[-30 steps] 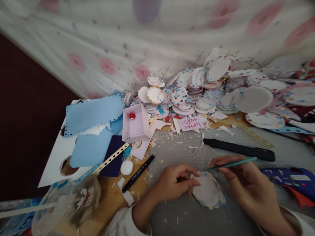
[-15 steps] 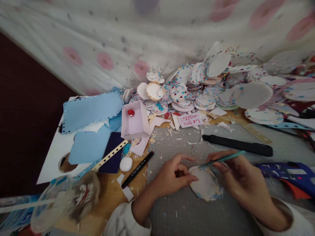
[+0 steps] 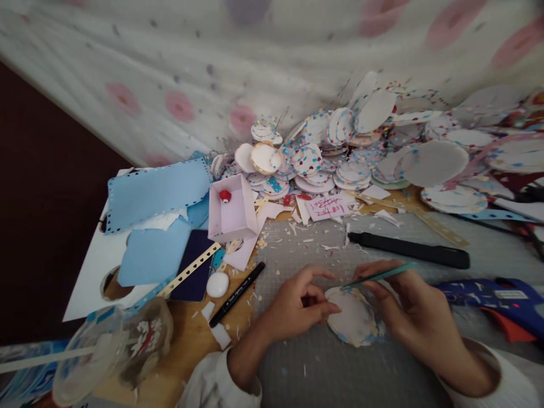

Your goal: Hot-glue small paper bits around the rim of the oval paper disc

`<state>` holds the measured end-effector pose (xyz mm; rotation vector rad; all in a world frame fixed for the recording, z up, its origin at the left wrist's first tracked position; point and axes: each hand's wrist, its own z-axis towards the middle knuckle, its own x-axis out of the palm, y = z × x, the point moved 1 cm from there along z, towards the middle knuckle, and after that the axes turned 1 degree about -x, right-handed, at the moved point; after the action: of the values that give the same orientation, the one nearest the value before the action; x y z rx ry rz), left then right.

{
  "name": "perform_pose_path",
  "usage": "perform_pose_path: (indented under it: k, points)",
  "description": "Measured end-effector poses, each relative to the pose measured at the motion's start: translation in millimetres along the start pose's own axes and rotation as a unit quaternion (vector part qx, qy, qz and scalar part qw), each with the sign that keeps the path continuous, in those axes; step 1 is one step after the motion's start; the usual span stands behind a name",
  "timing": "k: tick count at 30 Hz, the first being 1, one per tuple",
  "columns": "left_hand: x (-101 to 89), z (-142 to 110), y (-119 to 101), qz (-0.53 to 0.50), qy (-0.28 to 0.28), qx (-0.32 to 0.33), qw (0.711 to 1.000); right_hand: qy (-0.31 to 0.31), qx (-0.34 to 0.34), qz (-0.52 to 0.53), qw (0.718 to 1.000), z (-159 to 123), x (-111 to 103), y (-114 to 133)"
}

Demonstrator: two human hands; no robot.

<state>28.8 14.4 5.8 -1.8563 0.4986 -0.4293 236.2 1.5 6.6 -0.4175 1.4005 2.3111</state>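
Observation:
My left hand (image 3: pixel 300 300) is closed at the left edge of a round white paper disc (image 3: pixel 351 317), its thumb on the disc's upper face and its index finger stretched above the rim. Small pale, yellow and blue paper bits line the disc's border. Between the thumb and fingers of my right hand (image 3: pixel 408 306) is a pair of slim teal tweezers (image 3: pixel 382 273). Their tip points left and meets the disc's upper rim. The disc lies on a grey cutting mat (image 3: pixel 306 243). My right fingers hide part of the tweezers.
Decorated paper discs (image 3: pixel 310 158) are heaped along the back. A black strap-like object (image 3: pixel 410 251) and a blue glue gun (image 3: pixel 497 303) lie at right. Leftward are a pink box (image 3: pixel 232 212), a black marker (image 3: pixel 238 293), blue paper (image 3: pixel 157 195) and a plastic cup (image 3: pixel 91 351).
The tweezers and my right hand have shifted slightly left, with the tip still at the disc's upper rim. My left hand keeps its place. The view has moved a little.

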Motion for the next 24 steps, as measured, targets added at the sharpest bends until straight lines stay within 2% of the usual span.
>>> perform_pose_path:
  k: [17, 24]
  points:
    - [-0.3, -2.0, -1.0, 0.007, 0.001, -0.001, 1.0, 0.004, -0.002, -0.009, 1.0, -1.0, 1.9, -1.4]
    - [-0.6, -2.1, -1.4, 0.022, -0.007, -0.003, 1.0, -0.005, 0.013, 0.026, 1.0, 0.9, -1.8, 1.8]
